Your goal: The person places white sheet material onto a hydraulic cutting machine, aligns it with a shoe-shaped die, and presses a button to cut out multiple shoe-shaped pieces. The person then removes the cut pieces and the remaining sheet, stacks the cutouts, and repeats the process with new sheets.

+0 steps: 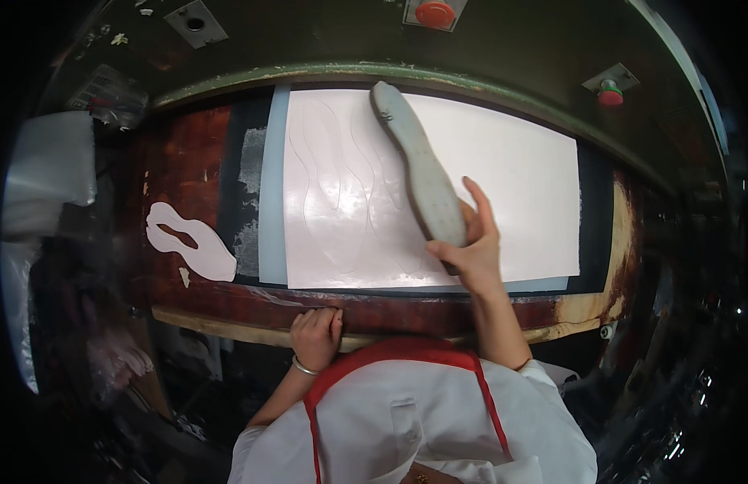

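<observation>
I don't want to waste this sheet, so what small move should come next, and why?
Probably ease the grey sole-shaped block right, over the unmarked right part of the pale sheet: your right hand grips the block's near end, and from this view it seems to overlap the curved outlines.

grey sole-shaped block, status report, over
Right grip holds grey sole-shaped block by its near end. Left grip curled at table edge. Block over white sheet, nothing seen blocking it.
</observation>
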A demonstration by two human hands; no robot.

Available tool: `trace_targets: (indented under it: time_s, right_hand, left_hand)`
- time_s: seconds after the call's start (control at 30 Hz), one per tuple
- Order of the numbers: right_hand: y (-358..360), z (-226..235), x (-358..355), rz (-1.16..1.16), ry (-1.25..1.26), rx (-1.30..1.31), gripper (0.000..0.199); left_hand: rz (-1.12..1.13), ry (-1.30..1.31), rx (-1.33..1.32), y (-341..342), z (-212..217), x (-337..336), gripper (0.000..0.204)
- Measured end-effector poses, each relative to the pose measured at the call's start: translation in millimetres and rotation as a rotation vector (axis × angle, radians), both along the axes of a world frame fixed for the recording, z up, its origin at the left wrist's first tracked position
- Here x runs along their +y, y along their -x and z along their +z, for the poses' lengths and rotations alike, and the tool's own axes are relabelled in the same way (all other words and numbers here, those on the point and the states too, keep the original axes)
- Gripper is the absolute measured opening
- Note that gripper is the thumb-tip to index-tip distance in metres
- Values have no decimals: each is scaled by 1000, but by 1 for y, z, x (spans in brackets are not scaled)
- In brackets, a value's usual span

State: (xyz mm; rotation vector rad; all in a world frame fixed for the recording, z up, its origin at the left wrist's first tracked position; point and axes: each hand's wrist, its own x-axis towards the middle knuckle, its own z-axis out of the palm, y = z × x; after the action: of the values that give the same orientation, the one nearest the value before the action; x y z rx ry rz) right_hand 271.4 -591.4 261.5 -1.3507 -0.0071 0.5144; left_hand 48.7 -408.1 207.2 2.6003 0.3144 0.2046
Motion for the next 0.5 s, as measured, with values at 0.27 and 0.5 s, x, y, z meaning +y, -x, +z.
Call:
trace_targets:
  time_s: [0.27, 0.5]
  right_hand:
    - [19, -31, -42, 69, 864, -735, 97]
    - [-18, -45, -45, 59, 875, -774, 103]
  left_hand:
    - [-16, -16, 11, 11, -3, -3, 14]
    - [-8, -27, -25, -25, 8, 5, 14]
